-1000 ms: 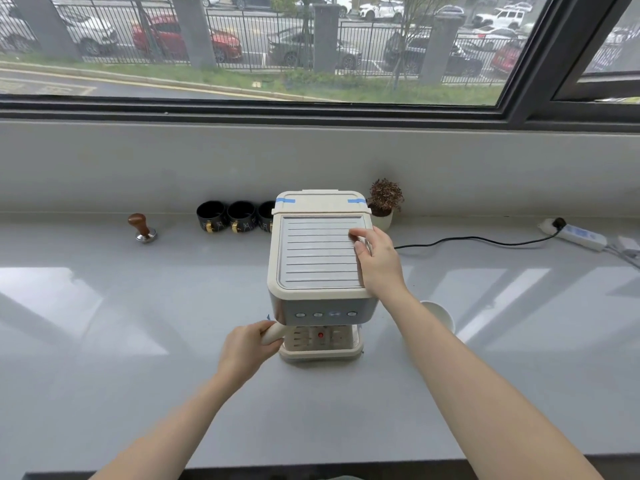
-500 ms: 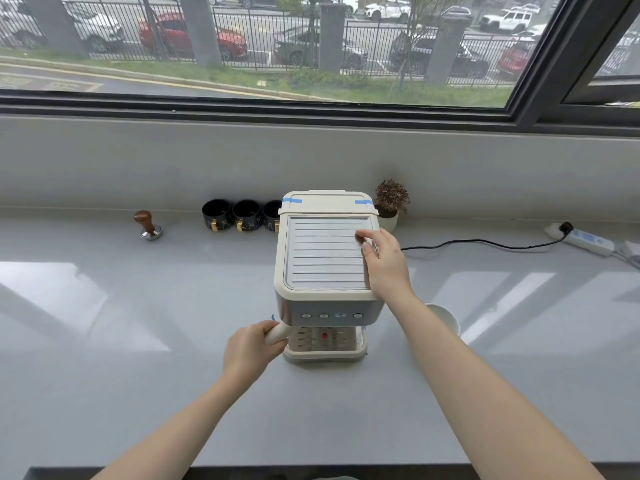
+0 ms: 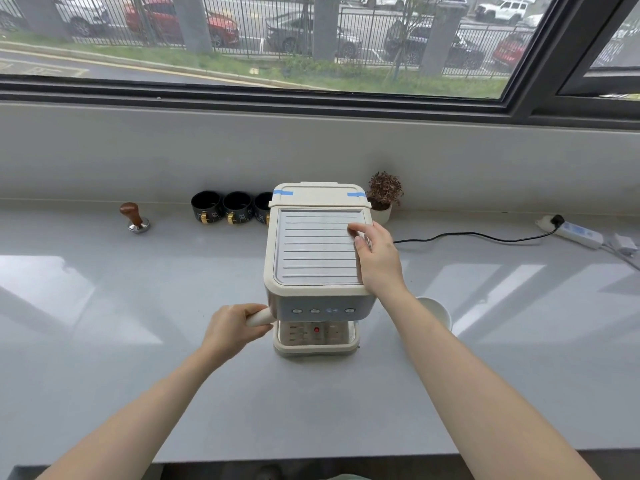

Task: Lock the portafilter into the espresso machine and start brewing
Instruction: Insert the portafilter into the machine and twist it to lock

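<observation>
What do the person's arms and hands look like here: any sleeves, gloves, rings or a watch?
Both forearms are bare from the bottom edge of the picture to the wrists, with no sleeves showing. The left hand and right hand wear no gloves. No watch, bracelet or ring can be seen on either side. The nails look short and unpainted.

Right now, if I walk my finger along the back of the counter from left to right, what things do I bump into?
tamper → three black cups → espresso machine → little potted plant → black cord → white power strip
</observation>
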Available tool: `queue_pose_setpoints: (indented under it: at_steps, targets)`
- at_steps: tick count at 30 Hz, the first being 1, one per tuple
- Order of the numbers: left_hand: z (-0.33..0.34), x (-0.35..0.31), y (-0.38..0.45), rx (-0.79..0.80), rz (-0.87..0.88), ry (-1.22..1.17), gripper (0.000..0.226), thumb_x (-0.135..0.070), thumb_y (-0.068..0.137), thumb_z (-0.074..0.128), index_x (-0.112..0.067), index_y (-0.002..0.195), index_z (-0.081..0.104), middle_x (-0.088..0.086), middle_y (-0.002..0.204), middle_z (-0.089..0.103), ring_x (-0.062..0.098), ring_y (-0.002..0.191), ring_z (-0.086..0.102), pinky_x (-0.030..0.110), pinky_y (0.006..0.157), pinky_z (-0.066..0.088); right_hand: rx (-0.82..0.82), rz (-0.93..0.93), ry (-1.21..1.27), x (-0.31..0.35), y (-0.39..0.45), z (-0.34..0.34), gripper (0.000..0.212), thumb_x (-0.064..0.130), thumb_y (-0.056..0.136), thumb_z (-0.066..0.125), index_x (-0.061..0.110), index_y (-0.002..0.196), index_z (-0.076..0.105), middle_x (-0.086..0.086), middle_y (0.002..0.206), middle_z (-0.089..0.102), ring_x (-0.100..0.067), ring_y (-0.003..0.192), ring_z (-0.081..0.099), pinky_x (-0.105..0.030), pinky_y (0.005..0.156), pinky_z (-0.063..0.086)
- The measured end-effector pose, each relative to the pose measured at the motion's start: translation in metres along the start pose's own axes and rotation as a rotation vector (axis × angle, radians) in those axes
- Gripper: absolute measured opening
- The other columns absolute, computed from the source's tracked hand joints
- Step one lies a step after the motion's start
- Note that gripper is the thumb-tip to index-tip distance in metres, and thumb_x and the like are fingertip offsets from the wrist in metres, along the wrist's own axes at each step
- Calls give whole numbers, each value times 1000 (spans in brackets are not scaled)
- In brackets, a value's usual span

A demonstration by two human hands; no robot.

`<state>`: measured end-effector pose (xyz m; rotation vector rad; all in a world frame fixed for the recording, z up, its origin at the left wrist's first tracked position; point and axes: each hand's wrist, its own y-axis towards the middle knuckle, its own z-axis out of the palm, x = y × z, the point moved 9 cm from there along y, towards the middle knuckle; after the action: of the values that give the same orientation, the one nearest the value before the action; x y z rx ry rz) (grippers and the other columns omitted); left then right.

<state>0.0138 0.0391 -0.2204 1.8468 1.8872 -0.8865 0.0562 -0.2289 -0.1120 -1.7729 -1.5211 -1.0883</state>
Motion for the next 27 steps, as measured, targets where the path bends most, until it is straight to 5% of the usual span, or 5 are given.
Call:
queue_pose_setpoints:
  at_steps: [8, 15, 20, 27]
  targets:
    - [18, 0, -28, -116, -64, -74, 18, -25, 73, 69, -34, 88, 72, -7, 65, 70, 16, 64, 61, 27, 55, 43, -14, -2, 0, -1, 1, -1, 29, 19, 97, 41, 23, 118, 60, -2, 140, 46, -19, 124, 45, -24, 96, 32]
    - [11, 0, -19, -65, -28, -83, 22, -22, 73, 72, -32, 92, 73, -2, 68, 72, 24, 65, 62, 33, 59, 49, -9, -1, 5, -1, 0, 0, 29, 19, 97, 41, 23, 118, 60, -2, 141, 45, -19, 125, 45, -24, 96, 32]
    - [24, 2, -30, -124, -59, -134, 19, -25, 73, 70, -34, 90, 71, -14, 61, 67, 12, 58, 57, 28, 56, 44, -2, 2, 17, 2, -1, 0, 30, 18, 97, 41, 22, 119, 60, -1, 141, 44, -17, 124, 45, -22, 94, 31]
    - [46, -5, -54, -194, -157, -159, 14, -30, 78, 65, -32, 92, 68, -2, 67, 70, 20, 66, 63, 38, 63, 50, -1, 8, 10, 0, -1, -1, 30, 19, 97, 40, 23, 119, 60, -1, 141, 44, -17, 124, 45, -22, 94, 31]
